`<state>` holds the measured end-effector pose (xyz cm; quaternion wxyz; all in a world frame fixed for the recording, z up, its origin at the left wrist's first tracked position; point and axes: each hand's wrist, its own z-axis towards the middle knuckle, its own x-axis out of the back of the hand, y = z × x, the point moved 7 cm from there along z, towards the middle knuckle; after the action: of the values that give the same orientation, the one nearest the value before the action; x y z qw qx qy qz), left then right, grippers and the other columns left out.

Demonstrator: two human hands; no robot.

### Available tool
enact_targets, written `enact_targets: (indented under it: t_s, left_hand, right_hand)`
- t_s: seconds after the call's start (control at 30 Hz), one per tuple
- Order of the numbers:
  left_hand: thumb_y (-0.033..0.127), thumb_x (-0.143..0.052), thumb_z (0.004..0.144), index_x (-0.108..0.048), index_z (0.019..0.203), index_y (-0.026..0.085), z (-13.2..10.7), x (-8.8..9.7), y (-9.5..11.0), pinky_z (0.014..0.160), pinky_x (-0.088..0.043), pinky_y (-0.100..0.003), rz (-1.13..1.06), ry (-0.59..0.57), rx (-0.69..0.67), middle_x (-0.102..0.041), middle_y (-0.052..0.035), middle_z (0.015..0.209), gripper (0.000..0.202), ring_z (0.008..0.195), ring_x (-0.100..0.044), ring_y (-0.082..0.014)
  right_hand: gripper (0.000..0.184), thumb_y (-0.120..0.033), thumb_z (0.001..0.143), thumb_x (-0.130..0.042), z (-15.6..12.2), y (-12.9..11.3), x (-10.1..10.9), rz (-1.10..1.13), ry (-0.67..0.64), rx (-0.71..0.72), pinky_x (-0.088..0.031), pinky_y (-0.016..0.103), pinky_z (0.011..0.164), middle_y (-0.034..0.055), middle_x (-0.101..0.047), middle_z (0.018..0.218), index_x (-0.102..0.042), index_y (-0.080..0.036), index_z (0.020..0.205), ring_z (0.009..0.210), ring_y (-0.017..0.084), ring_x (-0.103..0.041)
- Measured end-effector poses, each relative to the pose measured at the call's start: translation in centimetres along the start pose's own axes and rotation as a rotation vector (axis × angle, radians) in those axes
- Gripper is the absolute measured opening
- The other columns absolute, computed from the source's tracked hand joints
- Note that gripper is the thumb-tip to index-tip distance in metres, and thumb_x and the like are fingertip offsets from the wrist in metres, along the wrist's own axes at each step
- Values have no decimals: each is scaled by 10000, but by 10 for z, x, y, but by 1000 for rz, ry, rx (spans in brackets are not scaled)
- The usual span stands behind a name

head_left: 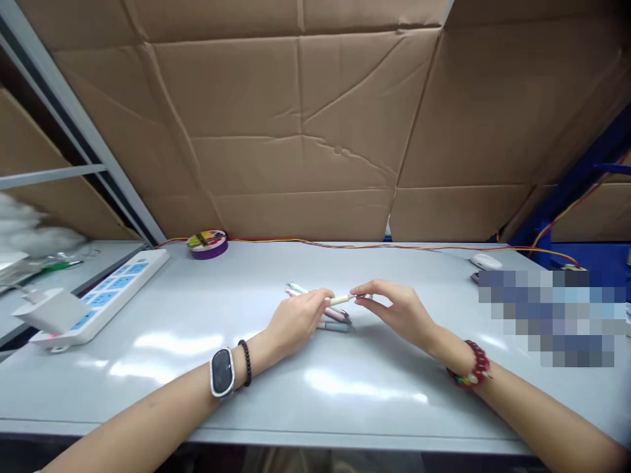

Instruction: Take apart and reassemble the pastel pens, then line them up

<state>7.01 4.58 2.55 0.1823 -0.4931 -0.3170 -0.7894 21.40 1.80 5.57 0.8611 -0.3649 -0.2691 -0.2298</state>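
power strip (112, 294) far left. then left hand (300, 320), fingers clamped round cream pen (340, 300), held just over loose pens (336, 326) on table (394, 410). if grip's slack, pen could twist or drop among them imo. right hand (400, 313) at pen's right end, thumb and index nearly together, can't tell if pinching. sideways tug could bend tip. white mouse (486, 262) farther right.

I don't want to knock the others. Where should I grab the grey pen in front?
Probably pinch the grey pen across its barrel, toward the right end, coming from the right on the side nearest the person. It's slim and lies sideways, its left end is hidden by the left hand, and a pink pen lies just beyond.
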Motion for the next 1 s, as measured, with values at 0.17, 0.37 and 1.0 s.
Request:
enact_targets:
  t_s: [0.17, 0.37, 1.0]
  left_hand:
    - [349, -297, 946, -461, 1061, 221, 0, 0, -2, 627, -428, -244, -39, -3, 16, -664, 5, 915, 238, 791, -613, -156]
    - [264, -290, 950, -477, 1021, 203, 2, 6, -3, 675, -427, -249, -52, 98, 8, -631, -5, 924, 209, 811, -587, -149]
    - [317, -379, 925, -613, 925, 226, 3, 3, -16, 664, -401, -248, 136, -238, -275, -582, -17, 811, 251, 745, -565, -155]
  right_hand:
    - [133, -308, 846, -510, 0, 4, 0, 4, -18, -68, -497, 287, 653, 28, -655, 806, -590, -206, 875, 713, 152, -608]
    - [118, -290, 843, -514, 2, 11, 9, 28, 60, -165, -489, 268, 634, 27, -634, 804, -580, -198, 877, 720, 147, -586]
    - [202, -145, 825, -466, -10, 23, -25, -392, -353, -87, -456, 316, 685, 51, -632, 845, -598, -195, 970, 826, 197, -543]
